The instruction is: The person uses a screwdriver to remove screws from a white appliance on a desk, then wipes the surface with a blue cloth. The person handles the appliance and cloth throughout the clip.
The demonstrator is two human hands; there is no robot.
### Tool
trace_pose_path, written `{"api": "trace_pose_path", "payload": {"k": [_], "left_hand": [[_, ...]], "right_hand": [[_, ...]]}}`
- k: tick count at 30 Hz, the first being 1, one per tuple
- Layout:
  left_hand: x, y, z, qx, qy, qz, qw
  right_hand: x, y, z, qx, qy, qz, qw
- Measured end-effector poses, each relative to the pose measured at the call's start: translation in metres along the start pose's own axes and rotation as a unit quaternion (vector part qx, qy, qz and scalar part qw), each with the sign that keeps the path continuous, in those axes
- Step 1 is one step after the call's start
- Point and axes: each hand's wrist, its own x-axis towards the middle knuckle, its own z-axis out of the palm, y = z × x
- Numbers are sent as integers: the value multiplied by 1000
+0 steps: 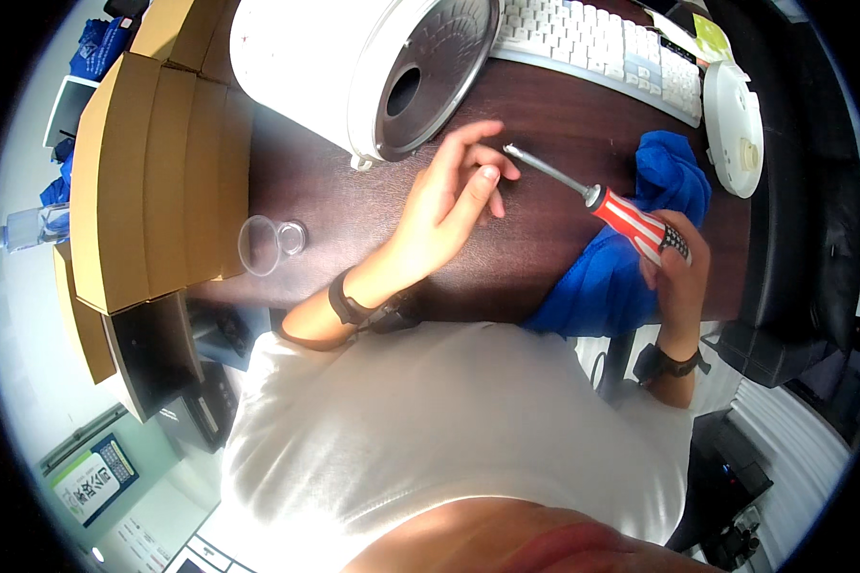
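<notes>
My right hand [680, 270] is wrapped round the red and white striped handle of a screwdriver [621, 216]. Its metal shaft points up and left, toward my other hand. A tiny bit of something may sit on the tip, too small to make out. Close to that tip, my left hand [457, 196] hovers over the desk, its fingers loosely bent and apart, with nothing visible in them. Just beyond it lies a white cylindrical appliance [306, 67] on its side. The dark, dished end [446, 72] of the appliance has a round hole and faces right.
A blue cloth [597, 286] lies bunched beside my right hand. Behind are a white keyboard [592, 48] and a round white cover [733, 134]. A clear plastic cup [260, 245] rests at the left, next to cardboard boxes [143, 181]. A black chair [784, 334] borders the desk's right.
</notes>
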Motion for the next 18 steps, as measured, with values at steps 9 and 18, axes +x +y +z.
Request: {"api": "trace_pose_path", "payload": {"k": [9,18], "left_hand": [[3,-19,7,-153,-42,-85,984],[3,-30,4,-197,-38,-87,976]], "right_hand": [[0,12,3,46,-14,-9,999],[0,16,2,45,-15,-1,999]]}}
